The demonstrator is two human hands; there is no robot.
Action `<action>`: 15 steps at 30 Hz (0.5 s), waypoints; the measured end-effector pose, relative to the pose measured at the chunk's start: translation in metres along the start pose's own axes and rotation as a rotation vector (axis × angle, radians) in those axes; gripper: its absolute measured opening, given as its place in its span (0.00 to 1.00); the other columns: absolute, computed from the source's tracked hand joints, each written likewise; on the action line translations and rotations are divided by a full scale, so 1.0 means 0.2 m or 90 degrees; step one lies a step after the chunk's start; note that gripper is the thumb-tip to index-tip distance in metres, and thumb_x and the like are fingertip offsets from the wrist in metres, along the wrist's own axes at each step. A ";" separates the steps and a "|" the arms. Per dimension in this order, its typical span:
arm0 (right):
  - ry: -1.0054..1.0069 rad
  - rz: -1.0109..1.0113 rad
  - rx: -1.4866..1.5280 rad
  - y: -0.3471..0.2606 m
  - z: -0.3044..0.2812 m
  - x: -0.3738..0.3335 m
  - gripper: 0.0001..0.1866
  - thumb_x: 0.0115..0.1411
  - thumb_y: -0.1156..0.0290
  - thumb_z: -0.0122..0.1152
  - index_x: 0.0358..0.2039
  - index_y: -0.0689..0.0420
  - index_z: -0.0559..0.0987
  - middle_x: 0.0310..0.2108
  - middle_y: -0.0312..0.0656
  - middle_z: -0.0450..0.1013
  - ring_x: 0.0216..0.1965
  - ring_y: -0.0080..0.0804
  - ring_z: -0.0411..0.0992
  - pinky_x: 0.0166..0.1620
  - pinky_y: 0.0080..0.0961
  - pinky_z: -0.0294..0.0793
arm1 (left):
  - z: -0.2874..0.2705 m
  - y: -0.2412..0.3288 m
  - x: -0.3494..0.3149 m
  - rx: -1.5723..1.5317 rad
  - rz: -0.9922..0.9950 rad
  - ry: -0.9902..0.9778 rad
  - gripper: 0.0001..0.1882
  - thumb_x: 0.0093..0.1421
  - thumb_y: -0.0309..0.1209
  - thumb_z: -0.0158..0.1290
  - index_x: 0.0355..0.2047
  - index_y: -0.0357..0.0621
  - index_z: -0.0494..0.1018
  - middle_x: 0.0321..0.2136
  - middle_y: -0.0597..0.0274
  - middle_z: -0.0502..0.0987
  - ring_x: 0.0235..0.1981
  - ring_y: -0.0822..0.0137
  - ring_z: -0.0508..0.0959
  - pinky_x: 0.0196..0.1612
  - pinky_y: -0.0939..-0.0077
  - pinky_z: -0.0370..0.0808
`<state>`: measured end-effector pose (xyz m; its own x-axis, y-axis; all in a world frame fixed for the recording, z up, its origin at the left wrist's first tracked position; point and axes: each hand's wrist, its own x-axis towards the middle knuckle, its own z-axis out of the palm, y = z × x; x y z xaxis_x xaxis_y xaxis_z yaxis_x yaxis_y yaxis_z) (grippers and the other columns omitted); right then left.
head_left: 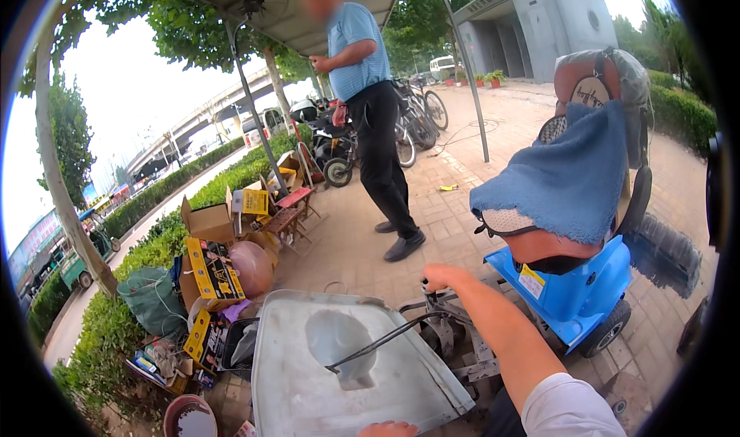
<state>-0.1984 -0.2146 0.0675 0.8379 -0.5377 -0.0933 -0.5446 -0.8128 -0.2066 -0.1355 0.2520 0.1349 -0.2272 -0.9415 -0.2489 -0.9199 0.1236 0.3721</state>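
Observation:
My right arm reaches forward over a bare metal vehicle frame (482,360). At its end my right hand (441,277) is closed beside a dark part at the frame's far end; what lies inside the fingers is hidden. A large pale grey panel (293,375), scuffed and with a rounded recess, lies in front of me, left of the frame. Black cables (378,343) run across the panel from the frame. Only the top of my left hand (388,429) shows, at the panel's near edge; most of its fingers are cut off by the lower rim.
A blue electric scooter (578,290) with a towel-draped seat stands at right. Another person (370,90) stands ahead under the canopy. Cardboard boxes (210,221), a green bag (153,302), a bucket (190,420) and folding stools (287,225) line the hedge at left. Bicycles (420,113) stand behind.

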 end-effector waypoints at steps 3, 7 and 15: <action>0.041 0.057 0.022 0.01 0.05 -0.01 0.14 0.49 0.66 0.62 0.34 0.60 0.82 0.33 0.55 0.78 0.35 0.53 0.76 0.39 0.43 0.75 | -0.01 0.03 0.04 0.041 0.036 -0.033 0.20 0.58 0.46 0.54 0.35 0.39 0.77 0.34 0.45 0.79 0.39 0.45 0.78 0.41 0.50 0.75; 0.094 0.010 0.051 0.02 0.10 -0.02 0.14 0.49 0.65 0.62 0.33 0.62 0.82 0.33 0.56 0.77 0.36 0.53 0.76 0.40 0.44 0.75 | 0.03 0.02 0.08 0.019 0.110 -0.009 0.20 0.57 0.46 0.55 0.34 0.38 0.77 0.29 0.45 0.78 0.36 0.44 0.78 0.39 0.50 0.75; 0.039 0.086 0.050 0.02 0.06 0.00 0.15 0.48 0.66 0.61 0.33 0.63 0.82 0.35 0.58 0.77 0.37 0.53 0.76 0.41 0.43 0.75 | 0.09 -0.07 0.03 0.012 0.112 -0.012 0.19 0.57 0.46 0.55 0.35 0.41 0.77 0.30 0.46 0.78 0.33 0.44 0.79 0.37 0.50 0.76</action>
<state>-0.2002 -0.2147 0.0542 0.7521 -0.6557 -0.0665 -0.6459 -0.7132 -0.2722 -0.1289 0.2509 0.1120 -0.3907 -0.8989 -0.1983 -0.8713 0.2916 0.3948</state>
